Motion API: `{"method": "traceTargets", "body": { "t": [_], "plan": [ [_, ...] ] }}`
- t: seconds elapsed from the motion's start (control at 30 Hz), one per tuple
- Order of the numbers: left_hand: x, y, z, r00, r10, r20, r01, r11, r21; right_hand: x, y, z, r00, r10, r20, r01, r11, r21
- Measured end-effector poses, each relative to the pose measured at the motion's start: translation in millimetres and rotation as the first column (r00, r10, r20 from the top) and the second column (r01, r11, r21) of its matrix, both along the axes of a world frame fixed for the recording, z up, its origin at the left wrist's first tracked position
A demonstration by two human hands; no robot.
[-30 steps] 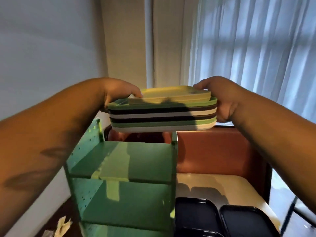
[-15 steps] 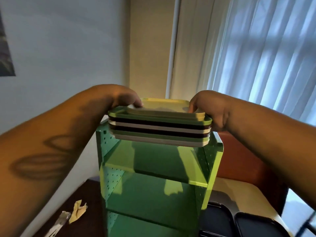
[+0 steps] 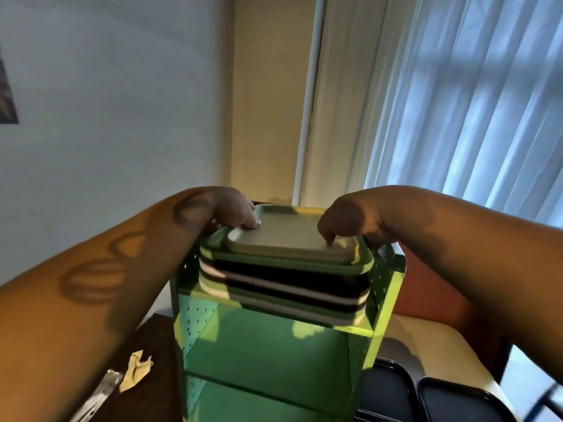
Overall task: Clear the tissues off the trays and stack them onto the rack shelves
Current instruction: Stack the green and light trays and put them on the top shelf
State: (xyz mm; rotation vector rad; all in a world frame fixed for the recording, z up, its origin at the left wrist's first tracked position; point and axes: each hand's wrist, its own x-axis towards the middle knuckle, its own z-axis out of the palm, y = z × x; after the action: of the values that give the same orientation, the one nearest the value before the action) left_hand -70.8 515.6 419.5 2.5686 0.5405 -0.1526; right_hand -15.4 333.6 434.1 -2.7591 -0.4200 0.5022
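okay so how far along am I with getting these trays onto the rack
Done: a stack of trays sits on the top shelf of the green rack, with no tissue visible on it. In hand: your left hand and right hand are on the stack. Left: dark trays wait on the table, lower shelves look empty, and crumpled tissue lies beside the rack.

No readable text, labels, brands, numbers or signs anywhere.

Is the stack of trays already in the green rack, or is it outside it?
In. The stack of trays sits on the top shelf of the green rack, between its perforated side walls; both hands hold its edges.
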Motion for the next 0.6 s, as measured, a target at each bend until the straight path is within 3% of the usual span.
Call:
{"method": "traceTargets", "body": {
  "t": [0.13, 0.17, 0.23, 0.4, 0.5, 0.6],
  "plan": [
    [0.3, -0.6, -10.3, 0.996, 0.045, 0.073, -0.042, 0.998, -0.037, -13.0, 7.0, -6.3, 0.963, 0.179, 0.201, -0.138, 0.969, -0.204],
    [1.8, -4.0, -12.9, 0.995, 0.049, 0.092, -0.046, 0.998, -0.035, -13.3, 8.7, -9.4, 0.922, 0.277, 0.272, -0.17, 0.918, -0.358],
    [3.6, -13.3, -15.5, 0.993, 0.064, 0.102, -0.056, 0.996, -0.075, -20.0, 13.0, -11.7, 0.858, 0.357, 0.37, -0.16, 0.868, -0.469],
    [2.9, -26.0, -18.8, 0.989, 0.037, 0.146, -0.043, 0.998, 0.039, -24.8, 14.8, -4.5, 0.863, 0.435, 0.256, -0.339, 0.876, -0.344],
    [-1.0, -22.2, -16.2, 0.995, 0.022, 0.094, -0.02, 0.999, -0.028, -17.8, 5.2, -3.4, 0.843, 0.482, 0.24, -0.379, 0.847, -0.371],
    [-0.7, -22.6, -7.0, 0.99, -0.003, 0.142, -0.009, 0.996, 0.085, -11.2, -8.6, 4.2, 0.775, 0.565, 0.284, -0.422, 0.796, -0.433]
  ]
}}
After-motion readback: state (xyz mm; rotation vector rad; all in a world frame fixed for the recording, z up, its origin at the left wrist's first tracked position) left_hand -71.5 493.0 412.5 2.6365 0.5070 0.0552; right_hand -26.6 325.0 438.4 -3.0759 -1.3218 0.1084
